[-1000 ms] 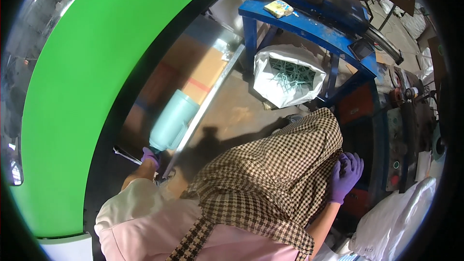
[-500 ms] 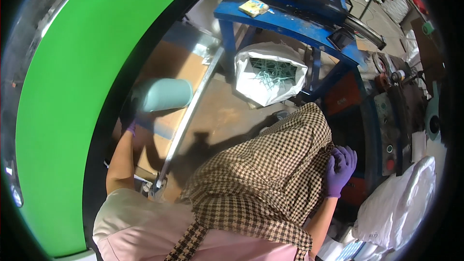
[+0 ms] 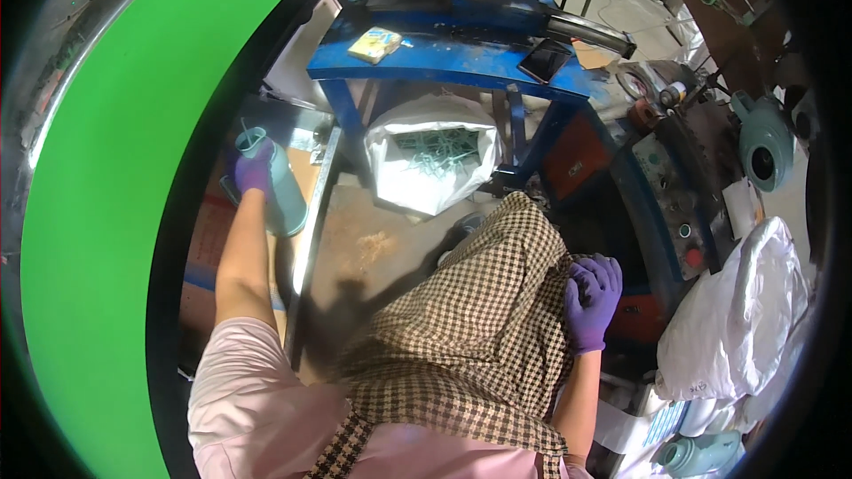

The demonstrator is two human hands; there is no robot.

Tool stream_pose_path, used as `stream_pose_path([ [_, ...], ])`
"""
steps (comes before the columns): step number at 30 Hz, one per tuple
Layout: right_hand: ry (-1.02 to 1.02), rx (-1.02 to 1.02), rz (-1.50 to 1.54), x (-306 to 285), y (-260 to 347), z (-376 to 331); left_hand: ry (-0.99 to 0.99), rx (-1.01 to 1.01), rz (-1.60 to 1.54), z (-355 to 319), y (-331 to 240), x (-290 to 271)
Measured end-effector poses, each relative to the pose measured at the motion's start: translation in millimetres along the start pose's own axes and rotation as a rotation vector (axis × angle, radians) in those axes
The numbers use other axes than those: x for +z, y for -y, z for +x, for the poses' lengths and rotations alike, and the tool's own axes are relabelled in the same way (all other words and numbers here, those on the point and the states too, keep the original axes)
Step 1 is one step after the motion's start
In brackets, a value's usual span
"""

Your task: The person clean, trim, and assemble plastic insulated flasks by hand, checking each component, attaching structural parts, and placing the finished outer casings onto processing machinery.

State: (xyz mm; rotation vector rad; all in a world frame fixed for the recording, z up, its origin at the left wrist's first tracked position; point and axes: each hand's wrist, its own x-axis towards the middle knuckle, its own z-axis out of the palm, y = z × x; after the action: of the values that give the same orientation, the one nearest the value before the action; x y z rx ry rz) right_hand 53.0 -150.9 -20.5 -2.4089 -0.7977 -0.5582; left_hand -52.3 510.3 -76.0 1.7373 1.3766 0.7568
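On the left, my left hand [image 3: 256, 168] in a purple glove is closed round the neck of a pale blue-green plastic jug [image 3: 286, 195]. The jug leans, its round mouth pointing up and away from me and its base towards the lower right. A thin stalk of the same colour sticks up at the mouth. My gloved right hand [image 3: 593, 303] rests against the brown checked apron [image 3: 461, 302] over my knee. Its fingers are loosely bent and hold nothing.
Cardboard [image 3: 209, 235] lies beneath the jug, beside a metal rail [image 3: 312, 231]. A white sack [image 3: 426, 197] of thin green plastic scraps stands under the blue bench [image 3: 426, 62]. Right are a control panel [image 3: 674, 204], another jug [image 3: 765, 146] and a white bag [image 3: 728, 328]. A green panel [image 3: 106, 213] fills the left.
The jug has tipped from lying base-right to standing more upright, and my left hand on its neck has come into clear sight. My right hand stays at the knee; the view has shifted.
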Motion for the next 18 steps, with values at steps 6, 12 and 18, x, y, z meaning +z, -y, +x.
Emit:
stream_pose_path([
  [6, -0.188, -0.186, -0.125, -27, 6, -6, 0.268, 0.962, 0.123, -98, -110, -3],
  [12, -0.102, -0.367, 0.341, -26, 108, 0, 0.690, 1.559, 0.069, -282, -180, -14],
  [18, 0.145, -0.141, 0.252, -1, 144, -4, 0.863, 1.499, -0.077, -359, -171, 22],
])
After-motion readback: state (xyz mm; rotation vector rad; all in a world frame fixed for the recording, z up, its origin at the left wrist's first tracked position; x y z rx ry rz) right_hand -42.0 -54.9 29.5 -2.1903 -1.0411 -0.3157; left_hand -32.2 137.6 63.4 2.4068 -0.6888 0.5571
